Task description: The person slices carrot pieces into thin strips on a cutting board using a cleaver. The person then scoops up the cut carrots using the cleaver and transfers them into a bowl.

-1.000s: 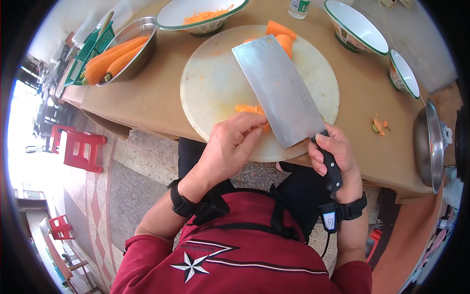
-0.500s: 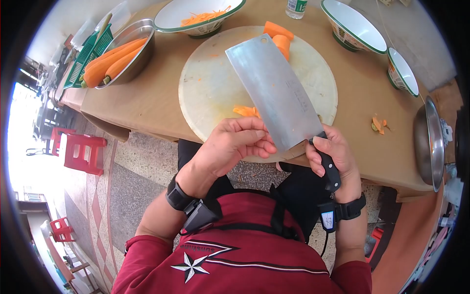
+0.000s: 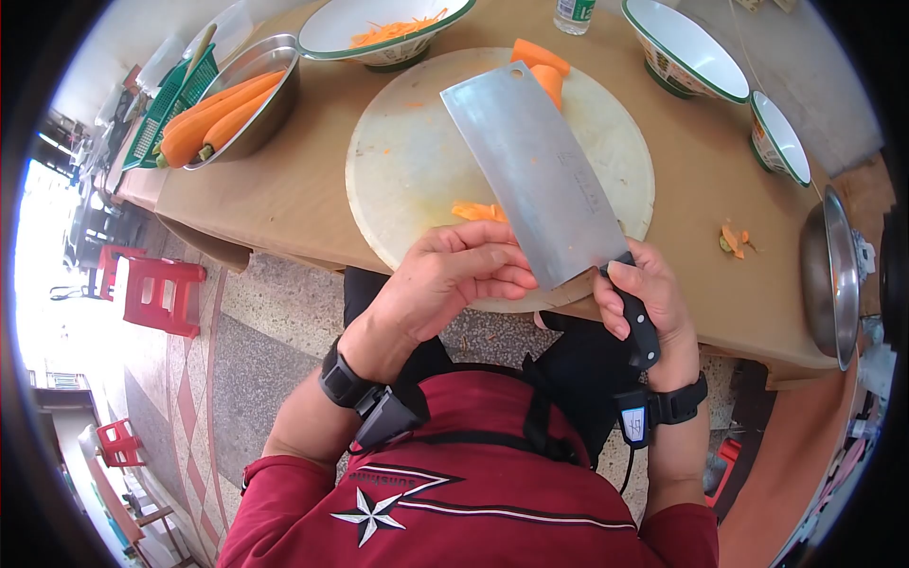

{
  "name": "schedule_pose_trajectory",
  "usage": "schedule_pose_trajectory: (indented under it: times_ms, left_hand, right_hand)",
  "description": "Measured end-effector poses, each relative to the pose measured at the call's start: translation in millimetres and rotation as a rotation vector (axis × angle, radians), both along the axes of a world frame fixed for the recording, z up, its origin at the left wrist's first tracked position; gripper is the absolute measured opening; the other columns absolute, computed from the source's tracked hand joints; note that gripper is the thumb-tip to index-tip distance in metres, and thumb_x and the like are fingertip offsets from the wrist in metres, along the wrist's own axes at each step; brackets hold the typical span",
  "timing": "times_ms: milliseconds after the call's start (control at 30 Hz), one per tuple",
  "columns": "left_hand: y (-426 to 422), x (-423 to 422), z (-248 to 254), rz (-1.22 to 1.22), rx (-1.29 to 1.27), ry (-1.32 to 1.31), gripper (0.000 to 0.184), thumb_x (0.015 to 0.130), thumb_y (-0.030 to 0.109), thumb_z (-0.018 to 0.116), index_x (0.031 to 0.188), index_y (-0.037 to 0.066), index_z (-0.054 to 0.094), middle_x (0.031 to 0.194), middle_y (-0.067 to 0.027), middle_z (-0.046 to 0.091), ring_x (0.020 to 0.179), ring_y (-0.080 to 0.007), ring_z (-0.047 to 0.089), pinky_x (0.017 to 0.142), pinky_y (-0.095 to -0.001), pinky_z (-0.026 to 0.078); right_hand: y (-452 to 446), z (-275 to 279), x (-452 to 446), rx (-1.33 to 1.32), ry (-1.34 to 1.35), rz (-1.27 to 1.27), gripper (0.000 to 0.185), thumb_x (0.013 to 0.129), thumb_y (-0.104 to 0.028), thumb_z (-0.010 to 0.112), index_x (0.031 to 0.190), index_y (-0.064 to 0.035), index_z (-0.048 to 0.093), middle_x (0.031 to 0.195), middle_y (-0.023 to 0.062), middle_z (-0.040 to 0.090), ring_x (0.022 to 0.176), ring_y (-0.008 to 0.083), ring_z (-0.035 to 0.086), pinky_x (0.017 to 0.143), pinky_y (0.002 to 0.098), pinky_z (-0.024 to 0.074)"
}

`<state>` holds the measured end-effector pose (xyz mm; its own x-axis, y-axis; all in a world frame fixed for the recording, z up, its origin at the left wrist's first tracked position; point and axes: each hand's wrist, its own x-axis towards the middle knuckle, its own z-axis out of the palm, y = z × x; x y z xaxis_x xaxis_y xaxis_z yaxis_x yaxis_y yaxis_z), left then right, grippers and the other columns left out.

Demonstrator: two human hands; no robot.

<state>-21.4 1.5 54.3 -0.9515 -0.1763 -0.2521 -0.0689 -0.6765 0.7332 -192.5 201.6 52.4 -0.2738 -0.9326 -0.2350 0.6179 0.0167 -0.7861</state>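
Observation:
My right hand [image 3: 646, 293] is wrapped round the black handle of a wide cleaver [image 3: 535, 175], its blade slanting up and left over the round cutting board [image 3: 398, 142]. Palm up beside the blade's lower edge is my left hand [image 3: 454, 275], its fingers loosely curled and apart, with nothing visible in them. Orange carrot slices [image 3: 476, 211] lie on the board just beyond my left fingers, partly hidden by the blade. Thick carrot pieces [image 3: 542, 59] rest at the board's far edge, one partly behind the cleaver.
A metal bowl [image 3: 292, 104] with whole carrots and a bowl of shreds [image 3: 327, 45] stand at the left. At the right are two white bowls [image 3: 686, 52] [image 3: 781, 140], carrot scraps [image 3: 732, 240] and a metal basin [image 3: 827, 284]. A bottle [image 3: 574, 15] stands at the back.
My left hand has turned from a pinch near the blade to palm up with its fingers apart. The cleaver has shifted slightly left and stays in my right hand.

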Motion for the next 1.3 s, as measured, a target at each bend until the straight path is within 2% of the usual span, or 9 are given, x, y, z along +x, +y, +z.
schedule_pose_trajectory:
  times_ms: [400,467,500,567,600,667,867,1067,1300]
  left_hand:
    - [-6,10,2,0.072,0.003,0.013,0.024,0.097,0.004,0.054,0.118,-0.007,0.06,0.106,-0.0174,0.069,0.093,-0.0227,0.07,0.085,-0.032,0.057]
    - [-8,14,4,0.16,-0.328,-0.065,0.024,0.096,0.004,0.058,0.117,-0.005,0.062,0.103,-0.0161,0.07,0.091,-0.0221,0.07,0.082,-0.0313,0.057]
    - [-6,16,4,0.159,-0.328,-0.067,0.024,0.096,0.004,0.058,0.117,-0.005,0.062,0.103,-0.0161,0.07,0.091,-0.0221,0.07,0.082,-0.0313,0.057]
    - [-1,20,4,0.142,-0.912,-0.151,0.029,0.09,0.006,0.067,0.117,-0.003,0.063,0.106,-0.0138,0.069,0.092,-0.0227,0.068,0.08,-0.0316,0.055]
    - [1,21,7,0.142,-0.912,-0.151,0.029,0.09,0.006,0.067,0.117,-0.003,0.063,0.106,-0.0138,0.069,0.092,-0.0227,0.068,0.08,-0.0316,0.055]
    - [6,20,14,0.102,-1.603,0.046,0.037,0.083,0.008,0.073,0.118,0.0,0.064,0.11,-0.0136,0.065,0.096,-0.0271,0.065,0.081,-0.0347,0.053]
    - [16,3,-3,0.214,-1.769,0.083,0.033,0.08,0.007,0.073,0.111,0.005,0.065,0.102,-0.0136,0.06,0.092,-0.0337,0.063,0.08,-0.0394,0.053]
    - [6,1,-10,0.227,-1.853,0.045,0.018,0.081,0.0,0.067,0.099,0.003,0.066,0.093,-0.0113,0.061,0.088,-0.0316,0.063,0.078,-0.0394,0.052]
    - [-9,2,-11,0.339,-1.921,0.063,0.015,0.081,-0.001,0.067,0.096,0.003,0.067,0.092,-0.0113,0.061,0.088,-0.0308,0.062,0.077,-0.0385,0.052]
  right_hand:
    - [-1,-1,2,0.005,0.052,-0.016,0.029,0.094,-0.02,0.065,0.109,0.0031,0.056,0.062,0.007,0.052,0.04,0.0115,0.048,0.037,0.0227,0.0426]
    - [0,-2,3,0.016,0.078,-0.043,0.033,0.092,-0.022,0.066,0.109,0.0044,0.056,0.06,0.0076,0.05,0.037,0.0114,0.046,0.035,0.0224,0.0418]
    - [0,-4,2,0.012,0.08,-0.043,0.033,0.092,-0.022,0.066,0.109,0.0042,0.056,0.06,0.0077,0.05,0.037,0.0115,0.046,0.035,0.0223,0.0417]
    - [0,-4,2,0.007,0.081,-0.043,0.033,0.092,-0.023,0.066,0.108,0.004,0.056,0.06,0.0078,0.05,0.037,0.0116,0.046,0.035,0.0223,0.0416]
    - [-1,-3,3,0.004,0.079,-0.044,0.033,0.092,-0.023,0.066,0.108,0.004,0.056,0.061,0.0079,0.05,0.037,0.0117,0.046,0.035,0.0225,0.0416]
    - [-1,-3,3,0.002,0.079,-0.046,0.033,0.092,-0.023,0.066,0.108,0.0041,0.056,0.061,0.0081,0.05,0.037,0.0118,0.046,0.035,0.0226,0.0417]
    - [-1,-3,3,-0.012,0.074,-0.045,0.034,0.093,-0.023,0.066,0.11,0.0043,0.055,0.061,0.0084,0.05,0.037,0.012,0.047,0.034,0.0234,0.0421]
    - [-1,-4,4,-0.019,0.044,-0.082,0.035,0.094,-0.023,0.065,0.112,0.005,0.054,0.061,0.0084,0.05,0.037,0.0124,0.047,0.034,0.0234,0.0427]
    - [0,-7,3,-0.037,0.053,-0.076,0.036,0.095,-0.023,0.064,0.113,0.0053,0.054,0.062,0.0082,0.05,0.037,0.0124,0.047,0.035,0.0233,0.0432]
